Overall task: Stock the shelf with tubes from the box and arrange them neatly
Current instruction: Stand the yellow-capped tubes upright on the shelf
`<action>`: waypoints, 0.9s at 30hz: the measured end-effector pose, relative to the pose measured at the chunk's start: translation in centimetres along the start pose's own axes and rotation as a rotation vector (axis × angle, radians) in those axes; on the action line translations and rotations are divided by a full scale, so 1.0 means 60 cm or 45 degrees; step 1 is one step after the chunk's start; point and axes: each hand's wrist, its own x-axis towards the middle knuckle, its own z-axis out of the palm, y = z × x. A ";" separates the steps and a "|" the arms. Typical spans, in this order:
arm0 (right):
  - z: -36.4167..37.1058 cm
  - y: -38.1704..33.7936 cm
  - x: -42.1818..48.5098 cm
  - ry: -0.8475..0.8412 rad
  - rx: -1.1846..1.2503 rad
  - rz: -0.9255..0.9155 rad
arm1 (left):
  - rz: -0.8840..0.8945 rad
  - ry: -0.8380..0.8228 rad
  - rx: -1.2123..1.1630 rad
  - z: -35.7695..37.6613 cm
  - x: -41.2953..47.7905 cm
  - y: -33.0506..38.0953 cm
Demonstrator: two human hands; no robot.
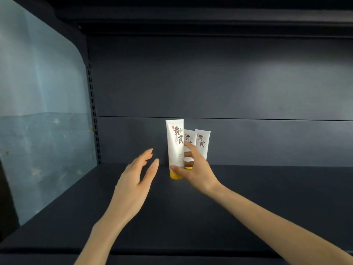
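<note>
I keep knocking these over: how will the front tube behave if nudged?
The front tube is tall above a narrow yellow cap, so it probably tips easily. Its glossy skin may be slippery. The right hand grips it low, likely steadying it.

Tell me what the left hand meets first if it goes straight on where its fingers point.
Probably the front tube, which the right hand grips upright. The open left hand aims up-right toward it, though depth is unclear; it might instead reach the back wall.
</note>
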 end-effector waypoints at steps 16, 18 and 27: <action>0.059 0.129 0.099 0.098 -0.193 0.247 | -0.219 -0.404 1.017 -0.078 -0.063 -0.075; 0.058 0.131 0.103 0.097 -0.233 0.252 | -0.228 -0.369 0.976 -0.085 -0.068 -0.077; 0.065 0.127 0.110 0.173 -0.339 0.303 | -0.253 -0.336 0.915 -0.101 -0.082 -0.077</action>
